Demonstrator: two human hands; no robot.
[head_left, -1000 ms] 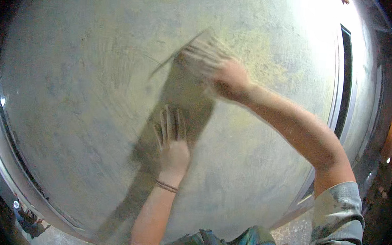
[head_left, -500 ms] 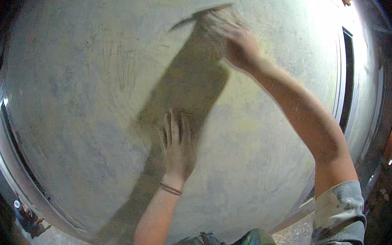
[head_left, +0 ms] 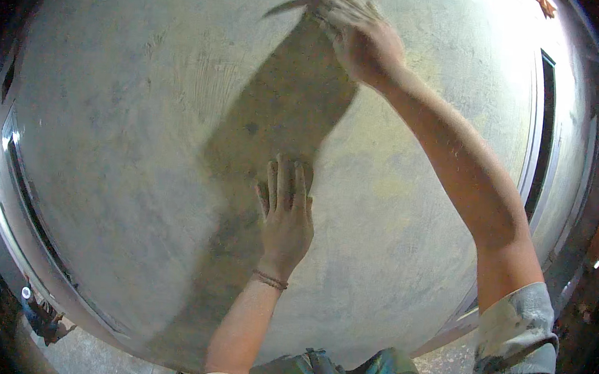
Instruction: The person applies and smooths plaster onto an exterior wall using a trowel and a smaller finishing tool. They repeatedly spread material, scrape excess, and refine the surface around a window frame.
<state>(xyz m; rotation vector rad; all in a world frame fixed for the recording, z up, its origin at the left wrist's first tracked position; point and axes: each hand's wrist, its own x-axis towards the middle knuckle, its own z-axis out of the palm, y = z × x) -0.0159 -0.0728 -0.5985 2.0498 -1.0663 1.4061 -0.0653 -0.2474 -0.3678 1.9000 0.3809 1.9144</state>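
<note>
In front of me stands a grey-green wall (head_left: 392,257) with patchy, yellowish plaster. High on it, my right hand (head_left: 364,41) presses a thin dark sheet (head_left: 289,7) against the surface. The sheet's left end curves past my fingertips, and its exact kind is unclear. Pale dust coats those fingers, which partly cover the sheet. Lower down, my left hand (head_left: 287,214) rests on the wall with its fingers stretched upward, holding nothing. A dark beaded bracelet circles that wrist. The shadow of my arm and hand falls across the wall between both hands.
Scratched lines (head_left: 213,82) mark the plaster left of my right hand. A narrow dark opening with a pale frame (head_left: 545,129) runs along the right. Another long frame (head_left: 37,215) edges the left side. At lower left, a person (head_left: 43,318) shows beside a bright light.
My right hand and the dark sheet have moved slightly up the wall. In the picture, my left hand sits a little higher and further right, still flat with fingers extended.
</note>
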